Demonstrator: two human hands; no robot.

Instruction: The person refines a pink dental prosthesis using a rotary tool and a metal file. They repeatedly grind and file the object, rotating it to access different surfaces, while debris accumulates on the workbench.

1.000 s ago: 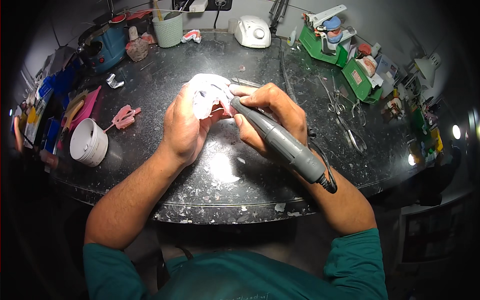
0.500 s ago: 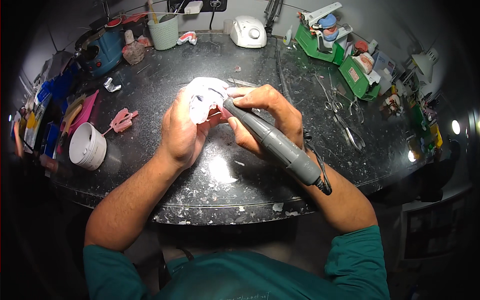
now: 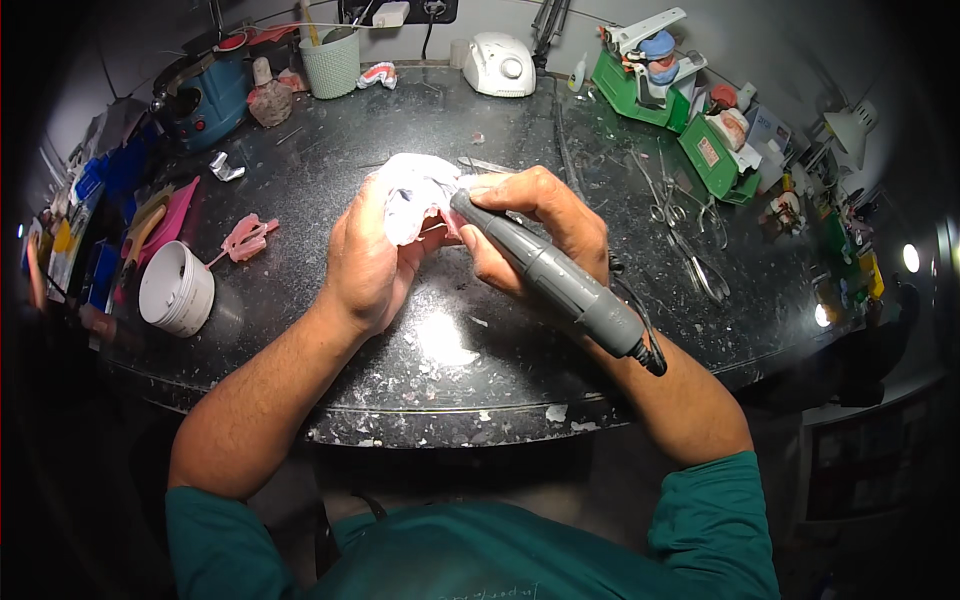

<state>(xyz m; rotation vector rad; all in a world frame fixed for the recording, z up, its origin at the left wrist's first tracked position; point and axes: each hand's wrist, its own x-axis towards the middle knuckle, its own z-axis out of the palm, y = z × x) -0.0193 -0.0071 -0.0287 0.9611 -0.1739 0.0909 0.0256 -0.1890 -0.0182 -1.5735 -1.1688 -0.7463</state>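
Above the middle of the bench, my left hand (image 3: 358, 258) is closed around a white plaster dental cast (image 3: 412, 185), horseshoe-shaped, with some pink on its inner edge. In bright light the cast is washed out, so fine detail does not show. My right hand (image 3: 555, 228) grips a grey rotary handpiece (image 3: 548, 268) near its front end, fingers wrapped over it. The handpiece slants up and left, its nose at the right edge of the cast. Its bit is hidden, so I cannot tell whether it touches. A black cable leaves its back end beside my right forearm.
A white tub (image 3: 178, 290) and a pink resin piece (image 3: 247, 238) lie left. At the back stand a blue machine (image 3: 205, 105), a ribbed cup (image 3: 331, 68) and a white control box (image 3: 499, 66). To the right are metal hand tools (image 3: 690, 235) and green bins (image 3: 718, 165).
The back end of the handpiece has swung slightly up, and its nose has shifted a little right. The cast is turned slightly in my left hand. Both grips stay the same.
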